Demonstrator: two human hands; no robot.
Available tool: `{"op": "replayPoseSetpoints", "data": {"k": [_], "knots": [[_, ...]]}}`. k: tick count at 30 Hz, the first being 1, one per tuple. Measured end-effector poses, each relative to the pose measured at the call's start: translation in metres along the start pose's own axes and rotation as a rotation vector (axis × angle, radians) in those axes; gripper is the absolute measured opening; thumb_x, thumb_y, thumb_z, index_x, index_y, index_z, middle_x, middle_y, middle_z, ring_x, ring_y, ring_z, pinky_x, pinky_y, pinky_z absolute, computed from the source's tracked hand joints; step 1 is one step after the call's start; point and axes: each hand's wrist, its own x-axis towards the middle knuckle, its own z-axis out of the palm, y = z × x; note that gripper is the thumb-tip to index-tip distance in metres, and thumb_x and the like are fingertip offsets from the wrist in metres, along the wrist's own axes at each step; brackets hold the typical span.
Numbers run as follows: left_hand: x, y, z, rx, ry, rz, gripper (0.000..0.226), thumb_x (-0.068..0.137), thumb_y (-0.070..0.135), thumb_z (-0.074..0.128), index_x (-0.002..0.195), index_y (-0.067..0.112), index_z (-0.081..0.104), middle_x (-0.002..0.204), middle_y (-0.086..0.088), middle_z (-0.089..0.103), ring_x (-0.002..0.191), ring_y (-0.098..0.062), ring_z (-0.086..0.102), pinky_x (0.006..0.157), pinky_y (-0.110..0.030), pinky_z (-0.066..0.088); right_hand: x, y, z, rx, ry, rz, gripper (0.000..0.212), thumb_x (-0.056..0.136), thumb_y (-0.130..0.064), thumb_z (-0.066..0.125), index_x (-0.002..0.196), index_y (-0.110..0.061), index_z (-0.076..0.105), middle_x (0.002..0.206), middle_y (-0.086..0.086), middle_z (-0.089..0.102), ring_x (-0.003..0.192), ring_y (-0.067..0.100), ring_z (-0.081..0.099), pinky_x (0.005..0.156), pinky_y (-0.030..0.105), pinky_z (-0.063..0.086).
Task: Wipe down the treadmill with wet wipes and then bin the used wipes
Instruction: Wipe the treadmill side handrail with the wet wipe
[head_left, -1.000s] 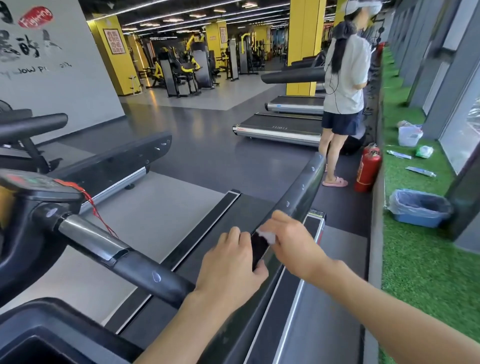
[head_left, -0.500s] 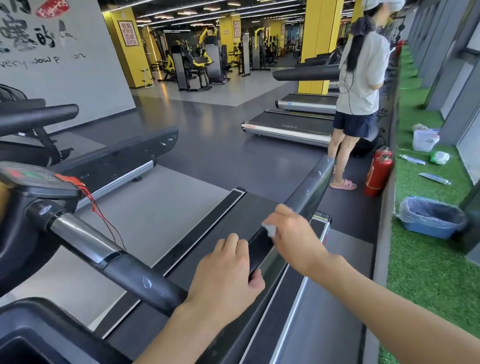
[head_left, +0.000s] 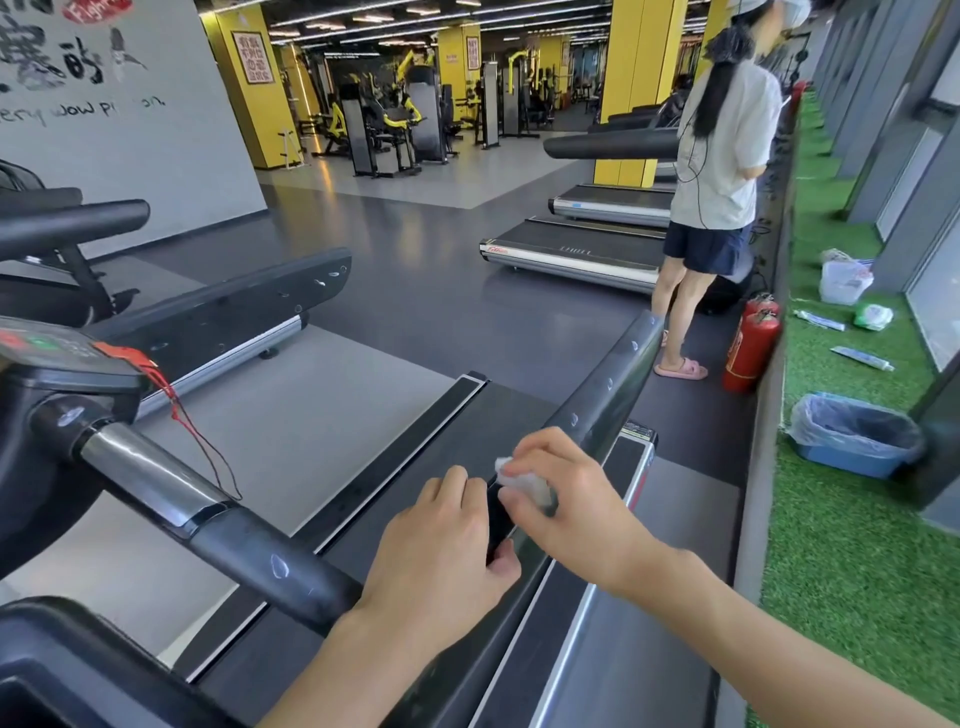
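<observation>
Near: left hand (head_left: 441, 545), fingers wrapped round the treadmill's right side rail (head_left: 602, 400). Just beyond, touching the same rail: right hand (head_left: 571, 499), closed on a crumpled white wipe (head_left: 524, 483) pressed to the rail top. Right, on green turf: lined blue bin (head_left: 852, 436). Farther: red fire extinguisher (head_left: 750, 348); standing person (head_left: 722, 156).

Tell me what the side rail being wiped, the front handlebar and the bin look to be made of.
Side rail: likely glossy dark plastic or painted metal; it reflects light.
Front handlebar: shiny metal sleeve, then a matte black grip, probably rubber or foam.
Bin: blue, seemingly plastic, lined with a thin translucent bag.
</observation>
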Motion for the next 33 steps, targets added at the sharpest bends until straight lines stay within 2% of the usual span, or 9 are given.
{"op": "replayPoseSetpoints", "data": {"k": [7,9,12,15,20,24,28,31,33], "knots": [[-0.002,-0.001,0.002,0.002,0.003,0.003,0.037,0.091,0.053,0.037,0.111,0.023,0.042,0.1,0.009,0.033,0.091,-0.009,0.04,0.063,-0.022,0.036,-0.001,0.014,0.001,-0.236,0.025,-0.044,0.028,0.088,0.007,0.057,0.105,-0.013,0.067,0.091,-0.002,0.053,0.077,0.019,0.054,0.068,0.037,0.051],[-0.002,-0.001,0.004,-0.019,0.014,0.004,0.036,0.09,0.052,0.038,0.111,0.023,0.044,0.1,0.009,0.033,0.093,-0.01,0.044,0.062,-0.022,0.036,-0.006,0.005,0.006,-0.267,0.009,-0.118,0.033,0.079,0.015,0.06,0.097,-0.011,0.069,0.085,0.0,0.053,0.068,0.018,0.052,0.059,0.035,0.051],[0.0,-0.003,0.009,-0.021,0.031,0.011,0.036,0.086,0.052,0.036,0.105,0.024,0.047,0.096,0.01,0.036,0.09,-0.01,0.048,0.058,-0.022,0.035,-0.016,-0.002,0.006,-0.208,-0.096,-0.164,0.037,0.08,0.013,0.059,0.104,-0.012,0.07,0.095,0.001,0.056,0.073,0.019,0.056,0.065,0.028,0.051],[0.0,-0.001,0.008,-0.032,0.045,0.0,0.036,0.085,0.052,0.04,0.1,0.021,0.05,0.093,0.009,0.038,0.085,-0.012,0.049,0.056,-0.023,0.036,-0.009,0.014,-0.002,-0.232,-0.121,-0.175,0.036,0.082,0.011,0.06,0.106,-0.013,0.068,0.098,0.003,0.056,0.074,0.022,0.059,0.064,0.035,0.054],[-0.003,-0.001,0.006,-0.013,0.052,0.005,0.035,0.089,0.051,0.043,0.104,0.02,0.049,0.096,0.008,0.038,0.082,-0.01,0.04,0.059,-0.022,0.033,0.022,0.036,-0.009,-0.333,0.054,0.123,0.027,0.094,-0.003,0.048,0.114,-0.004,0.067,0.108,0.015,0.056,0.092,0.036,0.058,0.079,0.042,0.05],[-0.001,0.0,0.004,-0.039,0.041,0.001,0.038,0.081,0.052,0.041,0.094,0.019,0.054,0.088,0.008,0.038,0.075,-0.012,0.048,0.05,-0.022,0.031,-0.007,0.002,0.002,-0.261,-0.116,-0.104,0.03,0.085,0.008,0.058,0.109,-0.007,0.069,0.096,0.009,0.056,0.073,0.024,0.059,0.064,0.033,0.052],[0.004,0.001,-0.002,-0.031,0.022,-0.007,0.033,0.092,0.052,0.043,0.102,0.021,0.045,0.098,0.008,0.039,0.084,-0.011,0.041,0.064,-0.024,0.033,0.012,0.04,-0.014,-0.31,-0.064,-0.014,0.03,0.091,0.005,0.051,0.112,-0.005,0.068,0.1,0.012,0.055,0.079,0.03,0.058,0.069,0.036,0.05],[0.015,0.005,-0.007,-0.049,0.023,-0.037,0.034,0.095,0.052,0.042,0.106,0.02,0.046,0.105,0.008,0.042,0.088,-0.011,0.042,0.069,-0.022,0.031,0.039,0.067,-0.019,-0.337,0.11,0.239,0.026,0.087,0.008,0.048,0.097,-0.001,0.07,0.096,0.011,0.053,0.08,0.036,0.058,0.071,0.042,0.052],[0.026,0.009,-0.007,-0.06,0.011,-0.037,0.034,0.095,0.051,0.044,0.11,0.021,0.048,0.108,0.008,0.041,0.097,-0.013,0.047,0.07,-0.022,0.029,0.037,0.048,-0.006,-0.353,0.025,0.075,0.027,0.072,0.015,0.056,0.084,-0.005,0.07,0.085,0.007,0.051,0.069,0.029,0.057,0.061,0.038,0.053]]}}
